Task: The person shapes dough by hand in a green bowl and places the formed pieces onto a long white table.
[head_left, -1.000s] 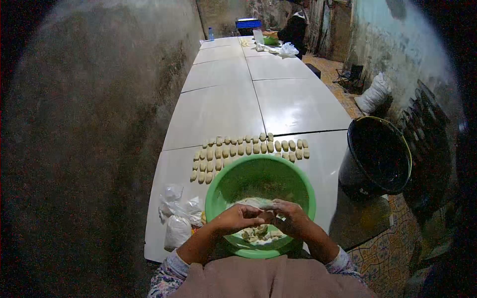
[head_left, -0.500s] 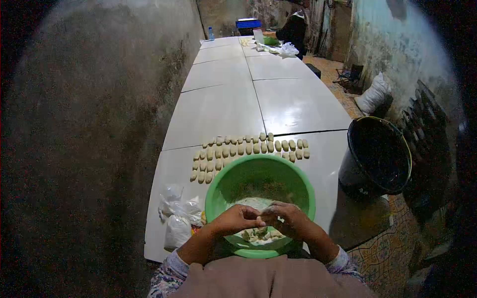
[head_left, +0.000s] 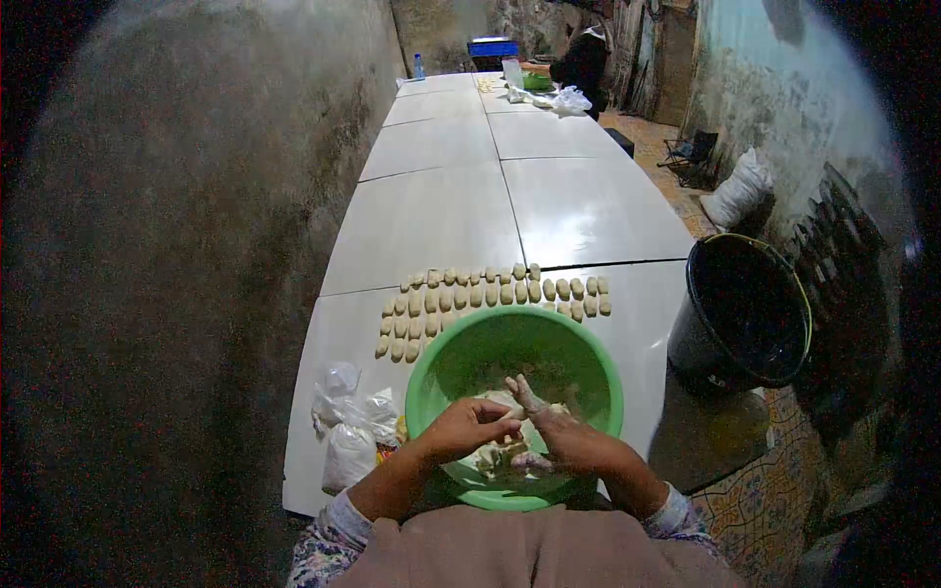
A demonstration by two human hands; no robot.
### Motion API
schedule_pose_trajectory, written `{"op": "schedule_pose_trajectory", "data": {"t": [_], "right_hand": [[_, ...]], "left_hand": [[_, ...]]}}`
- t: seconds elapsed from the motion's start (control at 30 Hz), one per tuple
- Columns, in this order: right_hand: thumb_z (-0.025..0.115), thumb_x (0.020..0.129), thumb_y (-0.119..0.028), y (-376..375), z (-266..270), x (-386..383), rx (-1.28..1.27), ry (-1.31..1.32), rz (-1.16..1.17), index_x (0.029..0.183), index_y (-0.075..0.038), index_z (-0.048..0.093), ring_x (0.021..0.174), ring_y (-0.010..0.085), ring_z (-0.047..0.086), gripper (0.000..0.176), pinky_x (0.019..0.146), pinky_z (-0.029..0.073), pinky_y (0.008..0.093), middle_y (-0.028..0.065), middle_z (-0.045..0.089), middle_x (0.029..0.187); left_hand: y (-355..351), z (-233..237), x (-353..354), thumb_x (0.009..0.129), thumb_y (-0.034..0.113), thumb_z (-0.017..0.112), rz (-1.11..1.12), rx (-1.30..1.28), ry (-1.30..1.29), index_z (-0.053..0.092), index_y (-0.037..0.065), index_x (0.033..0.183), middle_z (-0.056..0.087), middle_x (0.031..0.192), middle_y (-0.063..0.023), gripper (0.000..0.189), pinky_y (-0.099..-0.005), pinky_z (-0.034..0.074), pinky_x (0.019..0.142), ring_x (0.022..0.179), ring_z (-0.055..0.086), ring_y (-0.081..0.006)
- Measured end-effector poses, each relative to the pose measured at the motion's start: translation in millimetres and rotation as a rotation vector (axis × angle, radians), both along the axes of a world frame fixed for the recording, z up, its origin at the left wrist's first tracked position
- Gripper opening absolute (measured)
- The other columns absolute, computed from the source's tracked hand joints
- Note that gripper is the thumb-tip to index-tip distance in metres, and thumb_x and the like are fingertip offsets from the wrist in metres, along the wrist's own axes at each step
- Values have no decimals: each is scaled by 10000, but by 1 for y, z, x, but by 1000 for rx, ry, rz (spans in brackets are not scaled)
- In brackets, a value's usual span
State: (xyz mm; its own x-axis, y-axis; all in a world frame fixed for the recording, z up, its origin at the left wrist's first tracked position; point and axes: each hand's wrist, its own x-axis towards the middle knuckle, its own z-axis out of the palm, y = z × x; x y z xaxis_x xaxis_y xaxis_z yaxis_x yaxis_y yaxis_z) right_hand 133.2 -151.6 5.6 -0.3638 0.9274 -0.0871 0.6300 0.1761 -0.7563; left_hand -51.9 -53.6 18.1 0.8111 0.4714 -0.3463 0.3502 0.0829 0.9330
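Both hands are over the green bowl (head_left: pixel 529 343), which sits at the near end of the tabletop (head_left: pixel 421 220). The left hand (head_left: pixel 469 429) comes in from about 8 o'clock, its fingers bent inward and the tips drawn close to the thumb; from here I can't tell whether a bit of dough is pinched between them. The right hand (head_left: pixel 573 443), reaching in from 4 o'clock, is opened wide: its floury fingers (head_left: pixel 526 394) stretch up toward 11, the thumb lies well apart from them, lower down, and I see nothing gripped there. The two hands are close together, maybe touching at the fingertips.

Below them, toward 6 o'clock in the bowl, lies lumpy dough (head_left: pixel 495 456) among white flour (head_left: pixel 495 397). Shaped pieces (head_left: pixel 475 294) stand in rows beyond the rim, from about 10 round to 1 o'clock. Plastic bags (head_left: pixel 350 459) rest near 9, and a black bucket (head_left: pixel 694 338) stands at 2.
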Motion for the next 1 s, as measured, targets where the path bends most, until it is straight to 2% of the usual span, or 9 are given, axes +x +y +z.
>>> {"op": "schedule_pose_trajectory", "data": {"t": [0.17, 0.27, 0.33, 0.37, 0.4, 0.5, 0.6, 0.77, 1.0], "right_hand": [[665, 811, -319, 0, 9, -1, 5, 92, 4, 1448, -114, -68, 1355, 339, 220, 993, 1086, 101, 549, 126, 105, 1512], [648, 830, -280, -1, 15, -2, -2, -129, 34, 1453, -96, -7, 1339, 334, 264, 923, 1067, 241, 497, 138, 140, 1503], [647, 835, -315, 1, 0, 1, 134, 156, -133, 1446, -73, 87, 1252, 339, 402, 863, 1030, 329, 396, 211, 341, 1401], [641, 841, -294, 0, -4, -1, 250, 250, -284, 1377, -70, 340, 1144, 308, 520, 654, 954, 412, 378, 209, 484, 1284], [641, 841, -294, 0, -3, -1, 249, 248, -285, 1377, -70, 340, 1144, 308, 520, 654, 954, 412, 378, 209, 484, 1284], [662, 822, -220, 0, 2, 3, 92, 241, -402, 1005, -50, 661, 835, 262, 645, 249, 756, 506, 360, 159, 646, 964], [662, 820, -225, -1, 2, 3, 143, 199, -336, 974, -50, 654, 824, 248, 643, 233, 736, 507, 353, 146, 646, 919], [688, 781, -152, 1, -11, 8, 302, 78, -295, 891, -38, 642, 792, 235, 641, 165, 698, 511, 336, 130, 631, 867], [666, 781, -94, 3, -8, 6, 283, 177, -259, 928, -36, 628, 787, 232, 635, 162, 708, 510, 333, 119, 616, 868]], "left_hand": [[1, -7, -2, 884, 264, 609, -5, 41, -3, 666, 5, 907, 659, 797, -37, 266, -276, 461, 683, 709, 567, -97], [3, -16, -4, 883, 285, 610, -4, 12, -54, 667, 0, 895, 656, 785, -40, 291, -282, 462, 695, 717, 567, -100], [1, -6, -3, 878, 297, 616, 13, 4, -84, 664, -9, 931, 658, 793, -49, 314, -276, 463, 696, 725, 571, -101], [-1, 2, -1, 874, 300, 621, 42, 38, 13, 654, -20, 972, 664, 809, -58, 337, -273, 470, 702, 736, 582, -108], [-1, -2, -1, 874, 300, 621, 40, 37, 12, 654, -20, 972, 664, 809, -58, 337, -273, 470, 702, 736, 582, -108], [-2, -17, -1, 859, 212, 645, 52, -3, -28, 647, -24, 997, 677, 853, -78, 273, -265, 487, 702, 768, 618, -116], [-8, -8, 2, 853, 133, 643, 10, 161, -7, 645, -33, 991, 679, 859, -85, 216, -254, 495, 683, 768, 627, -115], [-10, -17, 2, 855, 50, 601, 172, 30, -98, 606, -51, 1015, 671, 911, -99, 189, -255, 501, 710, 813, 642, -122], [-9, -30, -3, 854, 66, 589, 88, 123, -134, 616, -46, 997, 673, 862, -100, 183, -266, 493, 714, 800, 638, -129]]}}
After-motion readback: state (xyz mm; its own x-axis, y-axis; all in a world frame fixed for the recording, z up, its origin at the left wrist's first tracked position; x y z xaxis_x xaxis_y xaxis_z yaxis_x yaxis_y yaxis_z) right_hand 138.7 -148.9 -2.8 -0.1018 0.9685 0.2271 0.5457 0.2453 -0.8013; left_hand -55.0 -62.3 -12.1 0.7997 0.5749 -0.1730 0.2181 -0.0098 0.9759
